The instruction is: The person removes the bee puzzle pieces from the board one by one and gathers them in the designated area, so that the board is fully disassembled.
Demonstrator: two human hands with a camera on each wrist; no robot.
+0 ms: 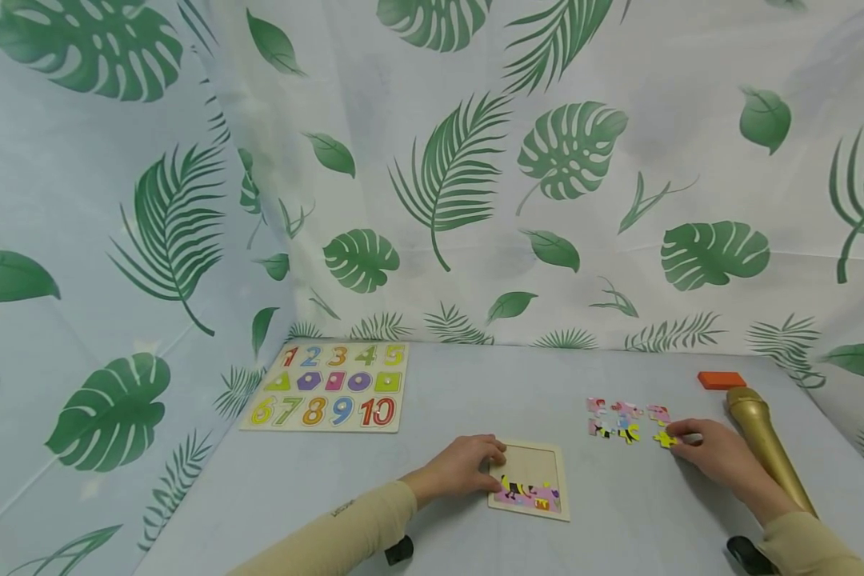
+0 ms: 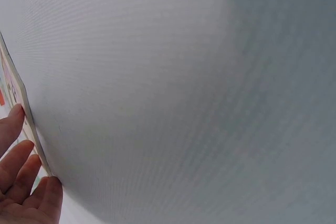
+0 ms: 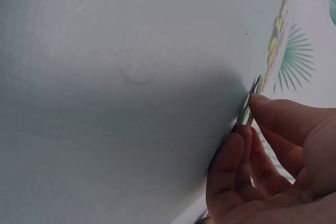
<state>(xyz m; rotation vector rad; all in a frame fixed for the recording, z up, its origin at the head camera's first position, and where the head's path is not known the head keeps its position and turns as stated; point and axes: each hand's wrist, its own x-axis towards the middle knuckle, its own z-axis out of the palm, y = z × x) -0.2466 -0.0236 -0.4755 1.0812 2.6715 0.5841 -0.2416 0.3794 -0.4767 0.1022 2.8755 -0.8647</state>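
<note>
In the head view, a square wooden puzzle tray (image 1: 529,458) lies on the table, with pink, yellow and black pieces along its near side. My left hand (image 1: 464,466) rests at the tray's left edge, thumb and fingertips touching its rim; the left wrist view shows the fingers loosely bent along that edge. To the right, my right hand (image 1: 716,454) pinches a yellow puzzle piece (image 1: 665,439) between thumb and fingers. Close to it lie a pink piece (image 1: 658,414) and a group of several loose puzzle pieces (image 1: 614,420). The right wrist view shows the pinched piece edge-on.
A wooden number and shape board (image 1: 324,388) lies at the back left. At the right, a gold microphone (image 1: 774,448) lies beside my right forearm, with an orange block (image 1: 721,380) behind it. Leaf-patterned cloth (image 1: 475,240) hangs along the table's back and left sides.
</note>
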